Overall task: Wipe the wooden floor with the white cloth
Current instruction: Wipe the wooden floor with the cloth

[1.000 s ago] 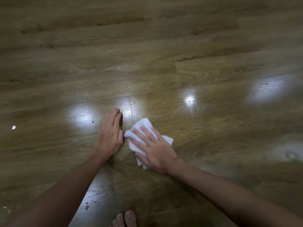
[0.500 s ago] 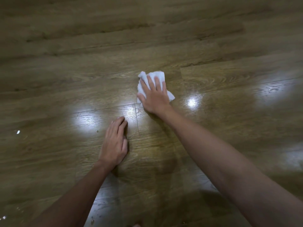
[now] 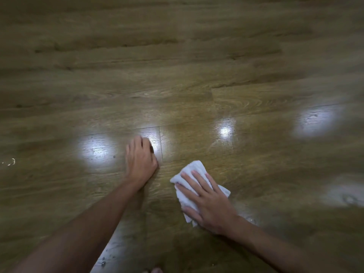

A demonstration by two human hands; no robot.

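Crumpled white cloth: pinned flat under spread right hand on glossy brown wooden plank floor. Left hand, beside cloth, apparently braced flat, empty. Risk: loose corners bunching, missing streaks.

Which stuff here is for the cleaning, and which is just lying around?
For the job:
white cloth, pressed flat under the right hand
wooden floor
left hand, resting on the floor

Just lying about:
pale crumbs at the far left
toes at the bottom edge
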